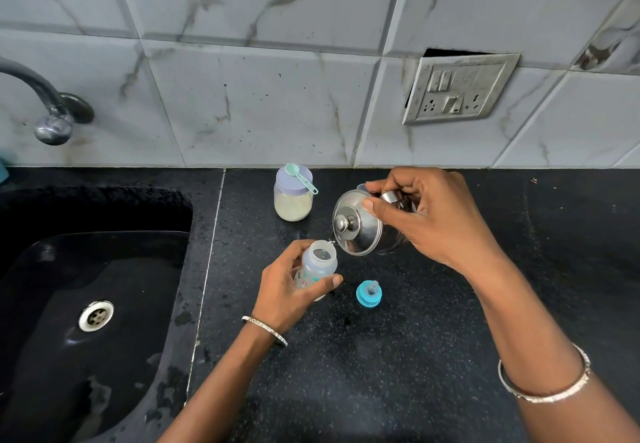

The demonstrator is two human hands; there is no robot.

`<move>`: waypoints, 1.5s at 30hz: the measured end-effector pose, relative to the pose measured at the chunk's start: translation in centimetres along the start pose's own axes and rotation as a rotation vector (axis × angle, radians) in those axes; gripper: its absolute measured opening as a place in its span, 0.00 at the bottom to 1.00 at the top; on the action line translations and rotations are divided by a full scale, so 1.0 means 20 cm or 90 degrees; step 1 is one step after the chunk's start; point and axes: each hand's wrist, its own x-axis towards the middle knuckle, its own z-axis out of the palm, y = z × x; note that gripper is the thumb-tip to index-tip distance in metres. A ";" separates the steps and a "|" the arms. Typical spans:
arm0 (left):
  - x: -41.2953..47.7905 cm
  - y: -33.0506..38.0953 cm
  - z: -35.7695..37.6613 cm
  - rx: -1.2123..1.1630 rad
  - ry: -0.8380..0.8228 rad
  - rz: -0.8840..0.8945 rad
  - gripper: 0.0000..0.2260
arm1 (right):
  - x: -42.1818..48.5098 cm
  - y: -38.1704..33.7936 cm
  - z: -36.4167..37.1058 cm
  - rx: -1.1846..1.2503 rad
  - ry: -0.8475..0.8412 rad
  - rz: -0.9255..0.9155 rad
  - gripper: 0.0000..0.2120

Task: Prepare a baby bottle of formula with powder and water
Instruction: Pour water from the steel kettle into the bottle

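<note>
My left hand (285, 292) grips a small clear baby bottle (317, 264) with its top off, standing on the black counter (398, 356). My right hand (427, 217) holds a glass jug with a steel lid (356, 226), tilted left with its spout at the bottle's mouth; a thin stream of water runs into the bottle. My thumb presses on the lid. The blue teat cap (369, 293) lies on the counter just right of the bottle. Behind stands a jar of pale powder (293, 198) with a lilac lid and a green scoop (300, 176) on top.
A black sink (90, 304) with a steel drain fills the left side, with a tap (48, 110) above it. A tiled wall runs behind the counter, with a switch and socket plate (457, 87) at the upper right.
</note>
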 end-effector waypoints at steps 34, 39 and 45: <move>-0.01 0.00 -0.02 -0.014 -0.001 0.001 0.25 | -0.02 0.01 0.01 0.002 -0.011 0.019 0.10; -0.01 0.00 -0.01 -0.012 -0.002 -0.002 0.26 | -0.02 0.00 0.00 -0.004 -0.008 0.013 0.12; 0.00 -0.02 -0.01 -0.006 -0.004 -0.005 0.25 | -0.03 0.00 0.01 -0.012 -0.004 0.006 0.10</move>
